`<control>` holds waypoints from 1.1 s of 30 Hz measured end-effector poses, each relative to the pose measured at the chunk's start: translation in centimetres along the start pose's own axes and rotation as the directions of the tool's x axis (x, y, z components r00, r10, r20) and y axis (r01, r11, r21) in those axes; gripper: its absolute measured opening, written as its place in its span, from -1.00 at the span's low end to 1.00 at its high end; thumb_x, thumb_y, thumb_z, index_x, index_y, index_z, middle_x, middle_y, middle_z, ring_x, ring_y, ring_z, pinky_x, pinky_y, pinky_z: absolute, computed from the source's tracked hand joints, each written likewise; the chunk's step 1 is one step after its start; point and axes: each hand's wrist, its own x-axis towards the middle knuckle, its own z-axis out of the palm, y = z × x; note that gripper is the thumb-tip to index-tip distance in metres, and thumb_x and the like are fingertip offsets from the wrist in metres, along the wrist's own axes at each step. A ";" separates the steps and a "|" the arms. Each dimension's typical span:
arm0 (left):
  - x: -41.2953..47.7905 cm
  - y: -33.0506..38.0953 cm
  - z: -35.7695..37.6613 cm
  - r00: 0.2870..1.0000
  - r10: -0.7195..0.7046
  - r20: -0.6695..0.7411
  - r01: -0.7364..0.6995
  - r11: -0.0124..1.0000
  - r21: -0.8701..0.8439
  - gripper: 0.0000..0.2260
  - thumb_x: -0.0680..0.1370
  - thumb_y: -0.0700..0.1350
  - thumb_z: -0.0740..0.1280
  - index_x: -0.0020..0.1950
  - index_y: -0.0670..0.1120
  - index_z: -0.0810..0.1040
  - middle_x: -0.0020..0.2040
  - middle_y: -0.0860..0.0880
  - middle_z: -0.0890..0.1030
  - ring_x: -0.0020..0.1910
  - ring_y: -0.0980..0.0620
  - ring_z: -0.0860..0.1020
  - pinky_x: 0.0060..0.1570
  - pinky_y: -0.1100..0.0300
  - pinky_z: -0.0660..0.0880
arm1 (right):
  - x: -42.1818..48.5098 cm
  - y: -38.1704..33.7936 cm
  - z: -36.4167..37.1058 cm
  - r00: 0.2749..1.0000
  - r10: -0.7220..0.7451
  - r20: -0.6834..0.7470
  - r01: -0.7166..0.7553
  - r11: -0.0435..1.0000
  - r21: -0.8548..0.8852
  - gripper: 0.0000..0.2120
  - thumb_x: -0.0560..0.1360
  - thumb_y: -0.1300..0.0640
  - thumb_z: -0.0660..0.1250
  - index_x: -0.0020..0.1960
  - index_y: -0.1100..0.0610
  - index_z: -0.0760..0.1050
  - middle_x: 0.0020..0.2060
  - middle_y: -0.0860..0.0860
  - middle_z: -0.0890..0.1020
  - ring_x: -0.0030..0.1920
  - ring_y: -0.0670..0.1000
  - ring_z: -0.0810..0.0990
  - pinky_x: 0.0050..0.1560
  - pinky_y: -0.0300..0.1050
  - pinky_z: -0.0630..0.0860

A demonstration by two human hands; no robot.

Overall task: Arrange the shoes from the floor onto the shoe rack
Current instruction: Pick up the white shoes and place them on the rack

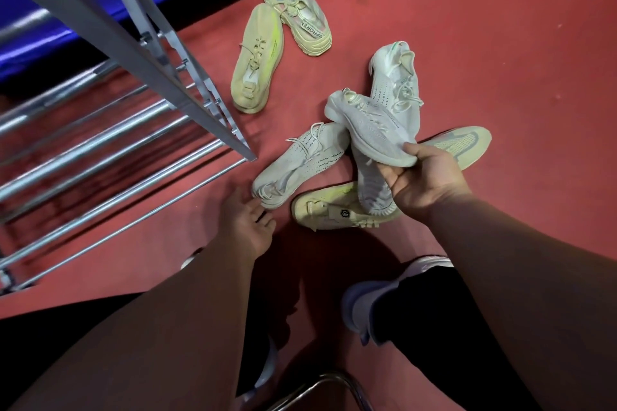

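Note:
My right hand [424,180] grips a white knit sneaker [367,125] by its toe end and holds it above the pile. My left hand [245,220] reaches with relaxed fingers to the heel of another white sneaker [300,160] lying on the red floor, just touching it. Under the lifted shoe lie a third white sneaker [399,83], a white one sole-up [372,187], and two pale yellow shoes [329,207] [464,143]. The metal shoe rack [110,150] stands at the left, its bars bare.
Two more yellow-beige sneakers [257,57] [297,7] lie farther back on the floor. A blue mat [50,27] borders the far left. My own feet in white shoes [374,300] and a chrome chair frame [327,384] are at the bottom.

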 end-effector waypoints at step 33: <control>-2.8 -13.1 13.2 0.974 -0.202 0.102 0.166 0.944 0.285 -0.61 0.52 0.07 0.47 0.22 -0.16 0.59 -0.18 -0.12 0.54 -0.23 -0.07 0.57 0.00 -0.05 0.65 | -2.6 -5.9 -4.4 0.997 -0.070 -0.031 0.070 0.998 0.000 -0.63 0.61 0.26 0.26 0.40 0.26 0.50 0.18 0.15 0.70 -0.01 0.10 0.76 0.09 0.01 0.68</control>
